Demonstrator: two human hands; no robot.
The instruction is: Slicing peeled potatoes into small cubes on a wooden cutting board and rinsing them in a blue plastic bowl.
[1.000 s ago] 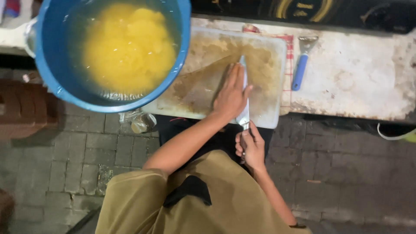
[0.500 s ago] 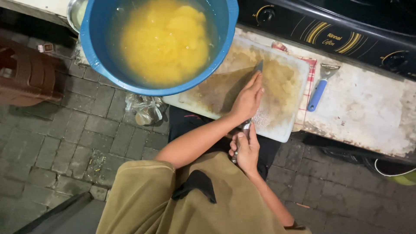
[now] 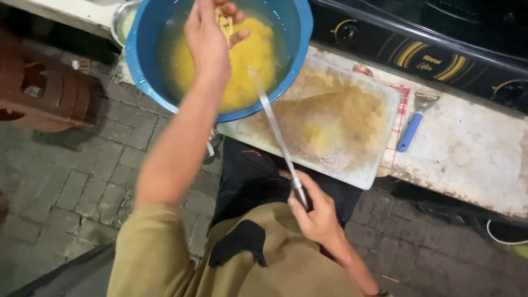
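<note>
The left hand (image 3: 208,34), which a moment ago lay flat on the cutting board (image 3: 352,159), now pinches yellow cut strips (image 3: 224,22) over the blue basin (image 3: 146,71) (board scraped bare), while the right hand (image 3: 318,212) clasps the knife (image 3: 272,124).

1. I am in a rough cooking spot, likely outdoors or in a back yard: grey paving bricks (image 3: 104,181) run underfoot.
2. A black gas stove (image 3: 440,49) with knobs sits on a stained low counter (image 3: 473,159).
3. A worn cutting board (image 3: 352,126), a blue-handled peeler (image 3: 413,122) and a blue basin (image 3: 148,71) mark food preparation.
</note>
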